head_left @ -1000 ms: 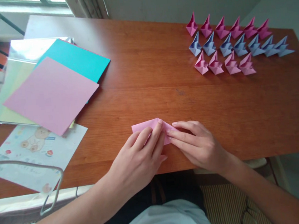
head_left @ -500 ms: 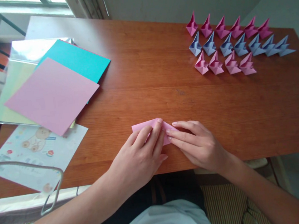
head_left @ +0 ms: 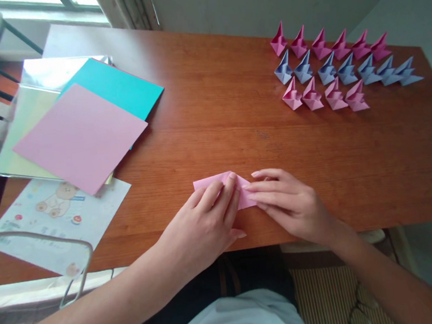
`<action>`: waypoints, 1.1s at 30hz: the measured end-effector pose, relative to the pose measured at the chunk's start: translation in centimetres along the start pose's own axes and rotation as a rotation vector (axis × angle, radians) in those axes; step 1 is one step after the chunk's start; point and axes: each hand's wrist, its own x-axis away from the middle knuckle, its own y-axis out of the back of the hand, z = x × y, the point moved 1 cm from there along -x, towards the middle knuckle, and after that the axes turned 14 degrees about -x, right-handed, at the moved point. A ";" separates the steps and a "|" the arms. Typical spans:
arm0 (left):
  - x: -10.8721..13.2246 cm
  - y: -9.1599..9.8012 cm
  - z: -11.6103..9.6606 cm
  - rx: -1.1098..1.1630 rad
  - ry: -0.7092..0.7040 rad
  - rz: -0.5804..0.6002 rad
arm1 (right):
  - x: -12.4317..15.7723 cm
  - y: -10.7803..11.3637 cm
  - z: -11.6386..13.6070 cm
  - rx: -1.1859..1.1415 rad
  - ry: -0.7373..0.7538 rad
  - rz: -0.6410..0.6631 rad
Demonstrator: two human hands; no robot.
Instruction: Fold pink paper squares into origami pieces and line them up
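A small folded sheet of pink origami paper point(head_left: 246, 198) lies on the table close to its front edge. My left hand point(head_left: 210, 212) presses it down, fingertips together on its upper edge and covering much of its middle. At its right end is my right hand point(head_left: 293, 202), the index and middle fingertips touching the flap there. The right thumb is mostly hidden below the fingers, so the exact pinch does not show.
Rows of folded paper figures in magenta point(head_left: 320, 46), blue point(head_left: 326, 70) and pink point(head_left: 334, 95) stand at the back right. Square sheets, pink point(head_left: 80, 138) and turquoise point(head_left: 125, 86), lie left on a plastic sleeve. Nearer are a bear-printed sheet point(head_left: 102, 211) and a bent metal rod point(head_left: 53, 240).
My right hand has shifted slightly right, and the right flap of the pink paper now shows wider and flatter. My left hand keeps its hold. The view has moved a little.
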 end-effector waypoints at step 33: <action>0.1 0.4 0.0 0.044 -0.002 0.013 | -12.2 1.6 0.2 0.532 -0.607 0.480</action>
